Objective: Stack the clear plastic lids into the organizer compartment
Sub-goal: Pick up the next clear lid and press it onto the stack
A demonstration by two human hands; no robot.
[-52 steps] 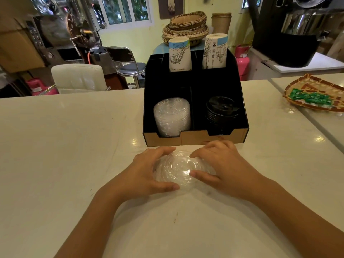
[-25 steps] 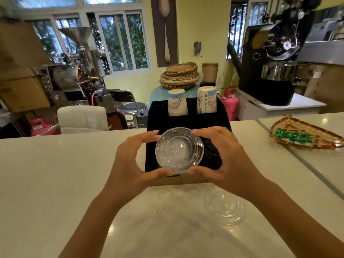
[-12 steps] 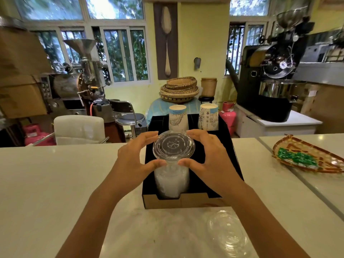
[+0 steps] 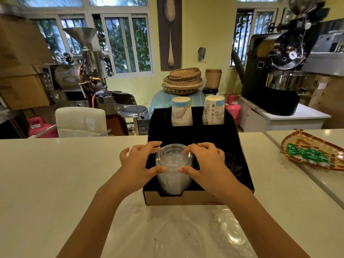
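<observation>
A black organizer with a tan cardboard front stands on the white counter. Its front left compartment holds a tall stack of clear plastic lids. A clear lid rests on top of that stack, pinched from both sides: my left hand on its left rim, my right hand on its right rim. Two more clear lids lie on the counter near me, one at the right and one in the middle, faint against the surface.
Black lids fill the front right compartment, partly hidden by my right hand. Two paper cup stacks stand in the back compartments. A woven tray with green packets sits at the counter's right. Coffee machines and chairs stand beyond the counter.
Both hands lifted a clear lid from the counter, carried it forward over the organizer, and lowered it onto the stack in the front left compartment.
</observation>
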